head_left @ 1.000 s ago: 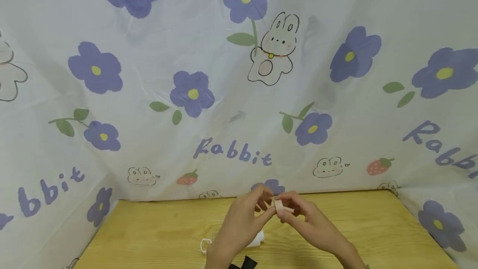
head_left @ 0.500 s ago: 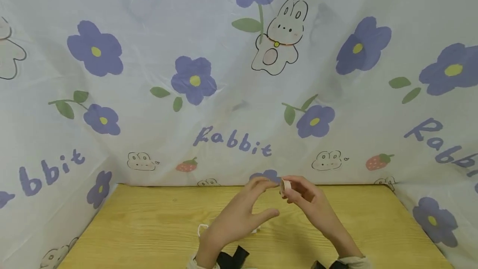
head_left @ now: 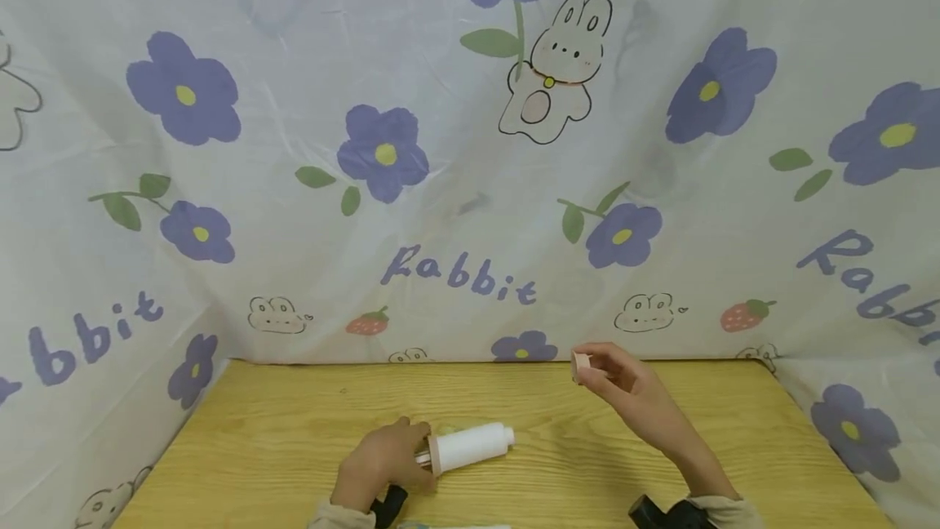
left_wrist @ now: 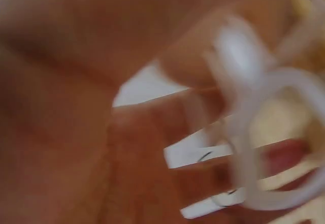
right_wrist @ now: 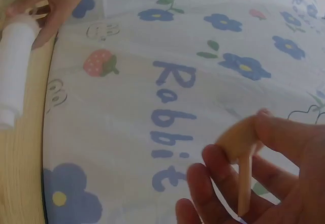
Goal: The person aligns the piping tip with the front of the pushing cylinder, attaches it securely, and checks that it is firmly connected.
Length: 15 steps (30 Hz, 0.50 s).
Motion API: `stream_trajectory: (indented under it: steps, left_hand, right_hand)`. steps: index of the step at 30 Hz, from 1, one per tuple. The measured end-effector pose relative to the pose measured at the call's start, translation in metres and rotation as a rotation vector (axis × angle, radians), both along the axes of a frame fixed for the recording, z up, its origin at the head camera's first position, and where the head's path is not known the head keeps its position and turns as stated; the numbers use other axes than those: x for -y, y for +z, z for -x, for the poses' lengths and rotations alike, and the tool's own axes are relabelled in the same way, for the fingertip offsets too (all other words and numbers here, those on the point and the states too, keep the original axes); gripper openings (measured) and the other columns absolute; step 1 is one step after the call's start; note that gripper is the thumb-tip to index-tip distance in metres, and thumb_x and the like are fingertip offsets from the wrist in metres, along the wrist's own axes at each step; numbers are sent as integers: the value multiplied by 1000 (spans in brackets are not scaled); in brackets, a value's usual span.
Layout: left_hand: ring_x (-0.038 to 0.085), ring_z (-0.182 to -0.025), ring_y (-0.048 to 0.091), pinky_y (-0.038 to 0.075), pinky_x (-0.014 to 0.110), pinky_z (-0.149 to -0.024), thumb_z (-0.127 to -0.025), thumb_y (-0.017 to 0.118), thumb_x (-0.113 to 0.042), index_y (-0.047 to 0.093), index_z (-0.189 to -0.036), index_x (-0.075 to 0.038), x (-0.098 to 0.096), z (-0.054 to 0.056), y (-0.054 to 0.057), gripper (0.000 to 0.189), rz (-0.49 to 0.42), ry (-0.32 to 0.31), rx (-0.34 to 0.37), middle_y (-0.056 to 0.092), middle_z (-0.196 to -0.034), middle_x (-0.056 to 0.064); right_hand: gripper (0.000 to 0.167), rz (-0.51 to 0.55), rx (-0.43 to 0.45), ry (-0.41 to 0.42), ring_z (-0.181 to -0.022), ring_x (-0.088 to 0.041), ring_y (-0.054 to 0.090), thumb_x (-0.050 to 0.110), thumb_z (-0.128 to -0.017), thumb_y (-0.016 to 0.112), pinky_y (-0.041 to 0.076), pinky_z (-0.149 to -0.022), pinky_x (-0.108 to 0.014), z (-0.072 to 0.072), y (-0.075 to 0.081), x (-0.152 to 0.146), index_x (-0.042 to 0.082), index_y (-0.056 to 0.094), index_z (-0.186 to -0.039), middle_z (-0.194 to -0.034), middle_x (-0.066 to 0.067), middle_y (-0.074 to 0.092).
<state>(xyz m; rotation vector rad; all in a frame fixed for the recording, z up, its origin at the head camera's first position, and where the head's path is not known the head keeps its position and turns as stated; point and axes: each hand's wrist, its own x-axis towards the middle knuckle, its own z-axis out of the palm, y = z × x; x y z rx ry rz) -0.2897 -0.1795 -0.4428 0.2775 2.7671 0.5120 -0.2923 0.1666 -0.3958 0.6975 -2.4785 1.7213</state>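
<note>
On the wooden table lies a white tube (head_left: 473, 447) with a beige collar at its left end and a narrower tip on the right. My left hand (head_left: 385, 460) grips it at the collar end, fingers and thumb on either side. Close up in the left wrist view, a translucent ring handle (left_wrist: 246, 163) shows in front of the fingers, blurred. My right hand (head_left: 635, 394), raised near the table's back edge, pinches a small beige piece (head_left: 580, 366). In the right wrist view this piece has a curved head (right_wrist: 238, 140) and a narrow stem (right_wrist: 245, 183) pointing toward the palm.
A flower-and-rabbit printed cloth (head_left: 455, 211) hangs behind and at both sides of the wooden table (head_left: 294, 406). At the bottom edge, a sliver of a flat pale item (head_left: 455, 526) shows. Black camera mounts (head_left: 671, 513) sit at the wrists.
My left hand has let go of the beige piece and moved down and left to grip the white tube. The right hand keeps the piece and has shifted slightly right.
</note>
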Motion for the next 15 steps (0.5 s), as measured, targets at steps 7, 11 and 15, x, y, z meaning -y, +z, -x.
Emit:
stream_trajectory:
  steps: [7, 11, 15]
  left_hand:
    - [27, -92, 62, 52, 52, -80, -77, 85, -35, 61, -129, -13, 1, 11, -12, 62, -123, -115, 13, 64, -114, 12]
    - [14, -86, 60, 52, 38, -75, -79, 84, -30, 67, -113, -14, 1, 19, -20, 41, -209, -192, -46, 66, -100, -2]
    - [10, -93, 61, 53, 32, -78, -81, 82, -32, 67, -116, -17, 0, 24, -13, 41, -306, -240, -95, 65, -106, -6]
  right_hand:
    - [32, -107, 53, 54, -113, -26, 61, 27, -103, 55, 53, -87, -38, 3, -4, 2, 22, 56, -135, -118, -9, 64]
    - [32, -123, 57, 66, -116, -31, 60, 27, -104, 55, 53, -88, -41, 4, -5, 1, 22, 56, -135, -123, -9, 64]
    - [33, -152, 53, 74, -120, -35, 59, 30, -103, 56, 52, -90, -45, 4, -4, 0, 22, 56, -135, -126, -10, 63]
